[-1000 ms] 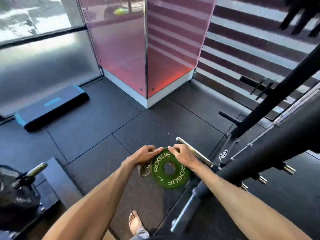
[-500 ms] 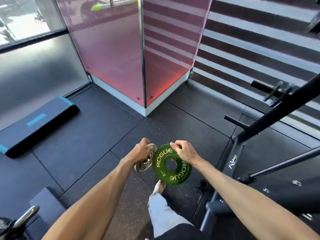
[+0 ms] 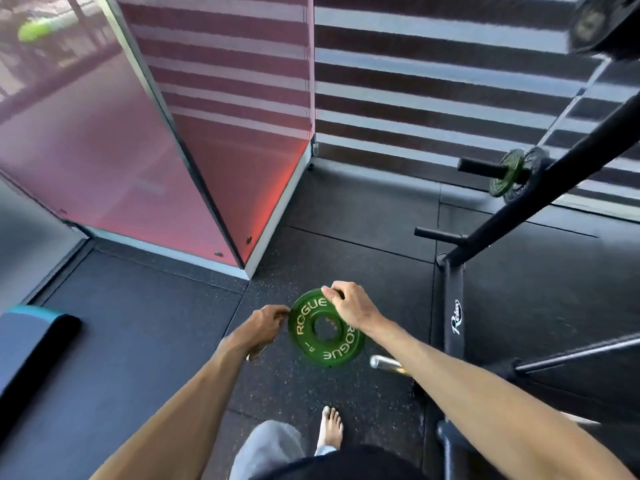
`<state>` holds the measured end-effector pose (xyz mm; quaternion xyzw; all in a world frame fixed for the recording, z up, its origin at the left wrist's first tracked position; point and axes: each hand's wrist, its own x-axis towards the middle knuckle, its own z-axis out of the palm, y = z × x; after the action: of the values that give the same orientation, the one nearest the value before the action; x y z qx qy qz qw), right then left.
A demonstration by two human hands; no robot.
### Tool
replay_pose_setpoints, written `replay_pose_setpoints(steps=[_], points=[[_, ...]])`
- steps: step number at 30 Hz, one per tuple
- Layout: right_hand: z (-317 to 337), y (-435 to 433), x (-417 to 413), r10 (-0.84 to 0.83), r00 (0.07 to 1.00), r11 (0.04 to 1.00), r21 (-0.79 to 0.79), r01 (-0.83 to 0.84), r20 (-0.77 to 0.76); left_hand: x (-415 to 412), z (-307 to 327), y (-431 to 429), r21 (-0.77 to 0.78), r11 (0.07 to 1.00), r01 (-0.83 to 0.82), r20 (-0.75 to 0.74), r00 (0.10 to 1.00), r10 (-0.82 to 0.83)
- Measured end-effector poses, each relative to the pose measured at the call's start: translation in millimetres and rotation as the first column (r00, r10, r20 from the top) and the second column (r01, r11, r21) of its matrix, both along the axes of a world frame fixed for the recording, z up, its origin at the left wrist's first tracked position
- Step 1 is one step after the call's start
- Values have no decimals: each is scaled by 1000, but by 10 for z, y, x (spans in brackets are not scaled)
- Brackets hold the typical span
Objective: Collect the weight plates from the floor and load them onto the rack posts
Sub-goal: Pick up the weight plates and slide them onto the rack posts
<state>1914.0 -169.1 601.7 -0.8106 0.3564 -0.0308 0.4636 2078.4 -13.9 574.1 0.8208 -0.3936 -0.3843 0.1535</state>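
Observation:
A small green weight plate (image 3: 313,344) marked ROGUE hangs in front of me above the floor. My right hand (image 3: 349,306) grips its top rim. My left hand (image 3: 265,327) is closed on a small silver plate (image 3: 257,352), of which only a sliver shows under the palm; its fingertips touch the green plate's left edge. The black rack upright (image 3: 540,195) slants up at the right. Its upper post (image 3: 479,166) carries a green plate (image 3: 506,174) and a dark one behind it. The lower post (image 3: 438,234) is bare.
The rack's base beam (image 3: 454,306) lies on the floor to the right. A chrome bar end (image 3: 384,362) pokes out under my right forearm. A blue step platform (image 3: 31,344) sits at the far left, a red glass partition (image 3: 207,174) ahead. My bare foot (image 3: 330,427) is below.
The view has swung right and up, bringing the upper post and its plates into sight. Both hands kept their plates; the silver one is now mostly hidden under my left hand.

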Motion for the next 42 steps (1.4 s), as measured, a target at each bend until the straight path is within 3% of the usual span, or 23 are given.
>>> replay_pose_setpoints(steps=[6, 10, 14, 21, 28, 36, 42], points=[[-10, -672, 505, -168, 985, 986, -4, 168, 26, 672, -74, -932, 25, 998, 63, -233, 971, -55], [71, -1163, 835, -292, 956, 956, -29, 292, 18, 1174, -71, -1732, 15, 983, 184, -288, 942, -171], [163, -1590, 1105, -503, 863, 863, -28, 505, 47, 1622, 57, -2571, 8, 921, 388, -232, 897, -376], [174, -2321, 1412, -765, 632, 637, -2, 771, 123, 2006, 379, -3898, -13, 829, 559, -206, 810, -549], [13, -3225, 1465, -858, 492, 503, 50, 863, 144, 2073, 225, -5142, -7, 739, 674, -241, 716, -655], [-1, -4291, 1323, -906, 407, 414, 46, 909, 115, 1863, 270, -6653, 22, 624, 781, -246, 609, -754], [0, -4794, 966, -974, 171, 188, 100, 977, 150, 1334, 230, -7521, -60, 535, 843, -212, 513, -832]])
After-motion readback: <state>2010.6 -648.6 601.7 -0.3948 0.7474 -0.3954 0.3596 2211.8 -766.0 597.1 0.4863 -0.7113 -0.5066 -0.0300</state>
